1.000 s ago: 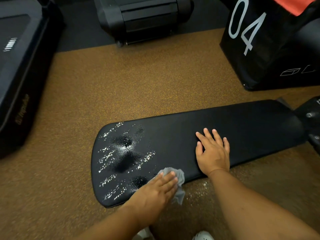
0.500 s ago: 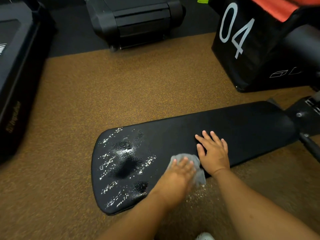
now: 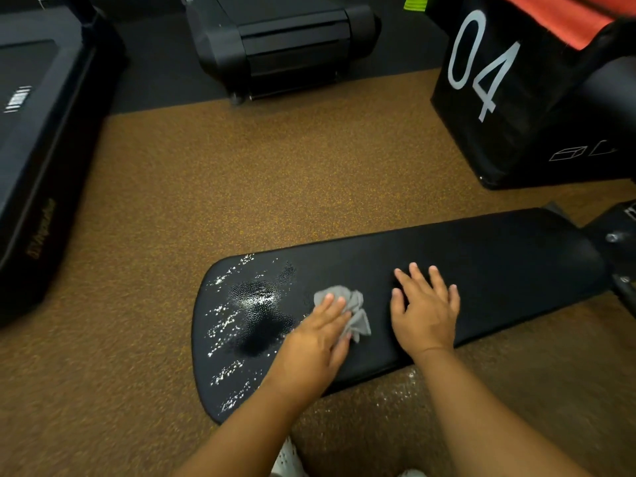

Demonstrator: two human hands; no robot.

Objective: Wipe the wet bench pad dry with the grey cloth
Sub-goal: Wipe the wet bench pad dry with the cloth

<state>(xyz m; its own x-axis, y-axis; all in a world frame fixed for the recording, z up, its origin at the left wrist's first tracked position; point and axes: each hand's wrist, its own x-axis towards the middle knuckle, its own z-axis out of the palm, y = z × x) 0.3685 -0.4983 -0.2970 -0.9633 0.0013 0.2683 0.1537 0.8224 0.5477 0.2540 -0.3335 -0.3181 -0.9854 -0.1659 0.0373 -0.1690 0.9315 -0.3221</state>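
**Cloth pressed on the pad, wet patch not yet wiped**

The bench pad (image 3: 481,263) lies across the lower middle of the frame, over the brown floor (image 3: 241,173). The left hand (image 3: 315,342) presses the crumpled grey cloth (image 3: 347,304) flat on the pad with straight fingers, just right of the wet patch (image 3: 254,315); this gives pressure for wiping. The right hand (image 3: 425,311) rests open on the dry part, fingers spread, holding nothing, probably to steady the body. The two hands are apart, near each other. Droplets shine at the pad's left end, so I judge most wiping remains. A black box marked 04 (image 3: 509,98) stands at the upper right.
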